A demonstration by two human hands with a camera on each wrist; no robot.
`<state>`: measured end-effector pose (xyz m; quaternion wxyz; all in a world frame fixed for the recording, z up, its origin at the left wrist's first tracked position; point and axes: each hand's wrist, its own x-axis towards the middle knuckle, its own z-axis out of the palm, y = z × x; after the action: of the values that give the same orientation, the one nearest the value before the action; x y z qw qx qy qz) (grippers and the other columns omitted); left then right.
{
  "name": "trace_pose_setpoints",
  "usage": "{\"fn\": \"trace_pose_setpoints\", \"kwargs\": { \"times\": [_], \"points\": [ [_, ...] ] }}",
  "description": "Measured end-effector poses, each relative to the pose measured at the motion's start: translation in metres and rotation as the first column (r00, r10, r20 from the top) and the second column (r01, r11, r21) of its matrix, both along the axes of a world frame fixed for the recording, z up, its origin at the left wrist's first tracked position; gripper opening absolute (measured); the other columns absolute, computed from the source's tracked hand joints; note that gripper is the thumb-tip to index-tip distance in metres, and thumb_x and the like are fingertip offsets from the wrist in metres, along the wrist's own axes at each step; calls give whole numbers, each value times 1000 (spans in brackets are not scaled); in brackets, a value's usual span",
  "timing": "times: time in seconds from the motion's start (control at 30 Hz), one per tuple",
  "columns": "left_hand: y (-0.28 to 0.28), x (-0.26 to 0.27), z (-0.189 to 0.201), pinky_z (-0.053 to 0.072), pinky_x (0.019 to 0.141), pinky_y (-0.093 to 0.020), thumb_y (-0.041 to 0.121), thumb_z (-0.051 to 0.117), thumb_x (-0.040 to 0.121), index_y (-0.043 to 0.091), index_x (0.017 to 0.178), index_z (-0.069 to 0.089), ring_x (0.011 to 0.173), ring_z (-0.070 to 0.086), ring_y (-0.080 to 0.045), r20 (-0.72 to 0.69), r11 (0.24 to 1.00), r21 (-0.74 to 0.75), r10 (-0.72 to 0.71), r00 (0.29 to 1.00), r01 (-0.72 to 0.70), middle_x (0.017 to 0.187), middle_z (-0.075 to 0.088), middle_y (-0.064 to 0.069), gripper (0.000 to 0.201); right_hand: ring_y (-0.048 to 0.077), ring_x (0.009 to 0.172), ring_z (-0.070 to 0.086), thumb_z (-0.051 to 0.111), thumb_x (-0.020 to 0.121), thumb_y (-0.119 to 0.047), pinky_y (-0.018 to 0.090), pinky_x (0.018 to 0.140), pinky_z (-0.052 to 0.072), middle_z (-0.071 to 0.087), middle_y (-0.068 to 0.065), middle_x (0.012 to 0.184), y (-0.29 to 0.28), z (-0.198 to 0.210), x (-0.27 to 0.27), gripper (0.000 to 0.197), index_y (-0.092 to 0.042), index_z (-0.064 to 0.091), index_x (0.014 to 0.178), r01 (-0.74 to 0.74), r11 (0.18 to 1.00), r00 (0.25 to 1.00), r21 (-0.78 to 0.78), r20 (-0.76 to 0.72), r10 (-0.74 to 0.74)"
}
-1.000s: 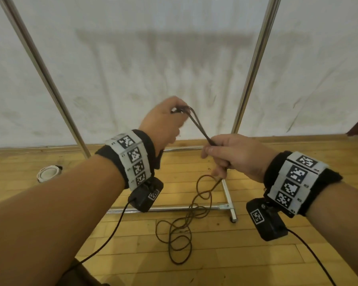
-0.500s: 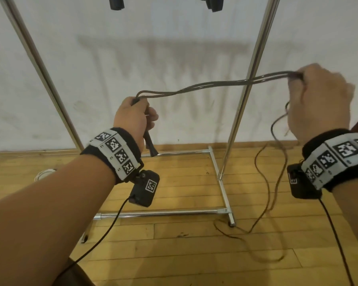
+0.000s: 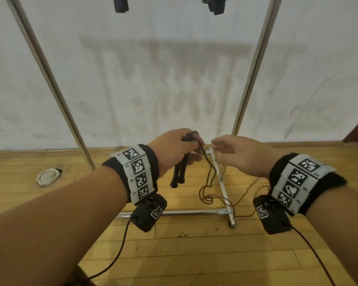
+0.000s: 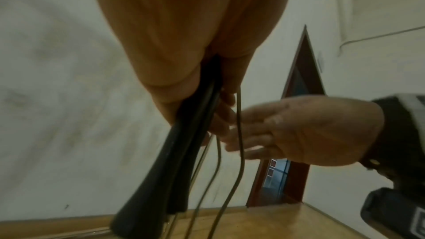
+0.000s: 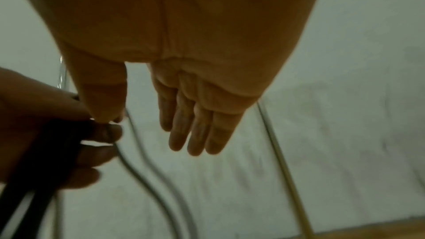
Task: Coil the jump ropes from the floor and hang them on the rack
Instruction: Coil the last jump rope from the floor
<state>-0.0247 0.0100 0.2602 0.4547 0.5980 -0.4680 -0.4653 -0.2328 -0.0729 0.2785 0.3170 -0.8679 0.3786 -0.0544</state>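
The wooden floor (image 3: 174,254) bore the rack's metal base (image 3: 225,195), rope slack (image 3: 211,197) (tangled) and, far left, a white ring (image 3: 48,176).

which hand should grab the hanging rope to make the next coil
Right. The right hand is open and holds nothing, close beside the rope trailing to the floor. The left hand already grips both black handles and the gathered loops.
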Motion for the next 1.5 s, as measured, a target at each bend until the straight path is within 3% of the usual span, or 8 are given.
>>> {"fn": "trace_pose_setpoints", "kwargs": {
  "times": [0.17, 0.33, 0.53, 0.7, 0.9, 1.17, 1.37, 1.5],
  "points": [
    [1, -10, 9, 59, 99, -56, 4, 60, 95, 22, 92, 78, 102, 69, -47, 121, 996, -58, -66, 990, 74, 109, 74, -23, 26, 10, 113, 65, 66, 96, -32, 40, 106, 47, 72, -7, 117, 21, -5, 21, 27, -26, 63, 122, -62, 980, 968, 188, 251, 12],
    [6, -5, 17, 62, 87, -40, 4, 62, 87, 22, 86, 80, 85, 67, -24, 196, 980, 39, -200, 960, 196, 91, 73, -9, 26, 11, 106, 70, 69, 94, -24, 35, 103, 50, 77, -5, 109, 22, -9, 23, 22, -20, 70, 116, -99, 961, 955, 259, 295, 18],
    [1, -1, 13, 62, 94, -53, 0, 62, 92, 20, 94, 78, 84, 71, -24, 237, 998, -4, -56, 970, 58, 94, 78, -10, 26, 19, 57, 61, 59, 101, -20, 36, 76, 63, 57, 1, 67, 21, -14, 24, 12, -13, 69, 105, -50, 935, 959, 350, 279, -53],
    [-5, -5, 15, 63, 91, -54, -5, 58, 99, 20, 98, 71, 91, 79, -26, 31, 969, -165, 192, 981, -184, 93, 77, -6, 28, 12, 46, 48, 49, 105, -31, 30, 61, 60, 52, -3, 58, 17, -16, 28, 26, -13, 69, 106, -6, 936, 966, 353, 244, -85],
    [-9, -18, 28, 63, 94, -51, -6, 47, 103, 16, 103, 62, 96, 79, -33, -388, 910, -204, 264, 883, -361, 98, 73, -13, 27, 15, 62, 73, 43, 96, -68, 36, 72, 58, 74, -7, 83, 16, -21, 34, 42, -33, 65, 101, 184, 940, 936, 288, 240, -256],
    [-12, -24, 33, 64, 85, -46, -1, 46, 106, 17, 107, 64, 95, 78, -35, -673, 894, -130, 238, 700, -429, 99, 71, -17, 25, 24, 61, 64, 58, 93, -63, 38, 67, 60, 69, 9, 73, 25, -14, 40, 61, -6, 70, 109, 73, 738, 768, 671, 434, -471],
    [-11, 3, 20, 63, 86, -41, 1, 60, 99, 15, 97, 66, 93, 76, -26, -175, 961, -194, 164, 971, -197, 96, 74, -6, 15, 17, 52, 46, 58, 100, -46, 33, 60, 53, 50, 3, 62, 10, -6, 27, 41, -8, 69, 108, 227, 843, 729, 488, 489, -480],
    [-4, 21, 17, 62, 94, -53, 7, 68, 95, 14, 91, 72, 91, 78, -30, 216, 995, -80, 72, 974, -56, 86, 80, -6, 9, 19, 54, 52, 61, 99, -43, 34, 60, 53, 54, 6, 66, 3, -11, 18, 35, -8, 69, 98, 259, 927, 838, 273, 414, -356]
  ]
}}
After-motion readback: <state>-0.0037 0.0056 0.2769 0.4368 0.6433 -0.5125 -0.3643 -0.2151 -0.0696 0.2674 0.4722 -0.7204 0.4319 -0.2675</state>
